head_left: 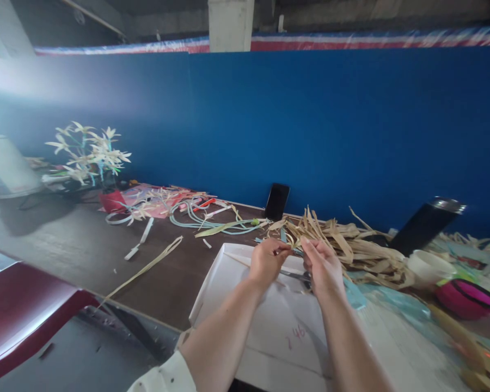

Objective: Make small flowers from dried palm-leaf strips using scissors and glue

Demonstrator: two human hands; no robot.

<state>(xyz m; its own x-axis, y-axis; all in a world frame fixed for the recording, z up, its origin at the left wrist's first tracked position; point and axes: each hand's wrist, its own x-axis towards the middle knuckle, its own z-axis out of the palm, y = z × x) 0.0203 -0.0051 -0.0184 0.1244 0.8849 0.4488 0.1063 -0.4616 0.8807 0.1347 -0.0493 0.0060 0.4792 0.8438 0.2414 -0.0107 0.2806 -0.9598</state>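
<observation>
Above the far part of a white box lid point(269, 326), my left hand point(268, 260) pinches one end of a small pale strip point(294, 245). My right hand point(322, 264) is closed on the strip's other side, close to the left fingertips. Under the hands lie a dark metal tool point(296, 275), perhaps scissors, and a thin stick point(237, 259). Red handwriting shows on the lid.
Dried husks point(347, 245) lie behind and right, near a black bottle point(427, 226), white bowl point(430, 268) and pink pouch point(469, 298). A phone point(277, 201) leans on the blue partition. Blue cords point(200, 222), a flower arrangement point(92, 152) and red chair point(28, 310) are left.
</observation>
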